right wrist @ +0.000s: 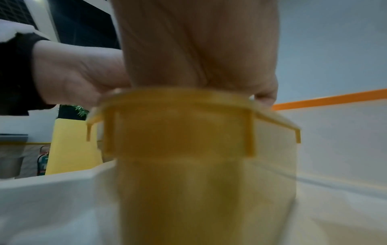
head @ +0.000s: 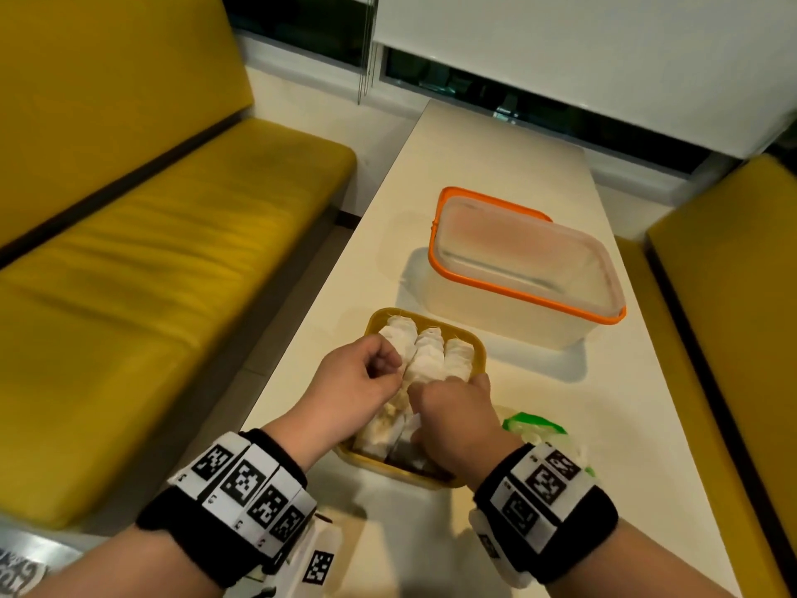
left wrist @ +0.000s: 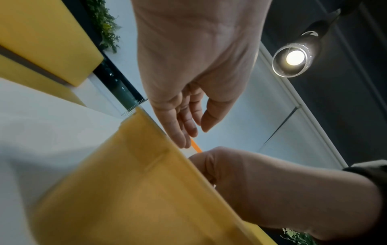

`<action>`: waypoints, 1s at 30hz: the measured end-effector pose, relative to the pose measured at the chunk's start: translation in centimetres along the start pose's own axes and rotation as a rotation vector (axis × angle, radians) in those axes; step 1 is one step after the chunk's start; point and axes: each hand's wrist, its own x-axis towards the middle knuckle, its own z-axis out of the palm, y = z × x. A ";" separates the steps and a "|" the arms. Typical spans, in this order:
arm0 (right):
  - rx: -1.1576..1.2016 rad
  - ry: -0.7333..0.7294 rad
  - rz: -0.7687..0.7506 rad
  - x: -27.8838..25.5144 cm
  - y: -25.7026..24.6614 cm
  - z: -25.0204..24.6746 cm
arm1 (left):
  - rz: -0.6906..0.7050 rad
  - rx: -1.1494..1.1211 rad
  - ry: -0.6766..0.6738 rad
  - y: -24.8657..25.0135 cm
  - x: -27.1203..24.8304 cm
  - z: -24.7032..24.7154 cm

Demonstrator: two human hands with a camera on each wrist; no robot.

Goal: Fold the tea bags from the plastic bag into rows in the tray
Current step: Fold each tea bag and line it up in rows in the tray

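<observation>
While both hands worked over the tray (head: 374, 321), folded tea bags (head: 427, 353) filled its far end in a row.

Left hand (head: 360, 379) hung at the tray's left rim, fingers loosely curled, seemingly holding nothing; right hand (head: 453, 418) reached into the near half, its fingers hidden, grip impossible to tell. Loose bags (head: 388, 429) lay under both hands, long axes running away from the person, parallel to the row. Plastic bag (head: 532, 427) sat on the surface just right of the right hand.
</observation>
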 end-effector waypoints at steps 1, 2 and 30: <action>-0.027 0.014 0.015 0.0 -0.3 0.1 | -0.004 0.011 -0.001 -0.2 -0.1 0.1; -0.048 0.027 0.023 0.0 -0.5 0.3 | -0.013 0.020 0.000 -0.4 -0.1 0.1; 0.665 0.281 0.569 -9.3 13.7 7.6 | 0.178 0.335 -0.411 6.4 -3.1 13.8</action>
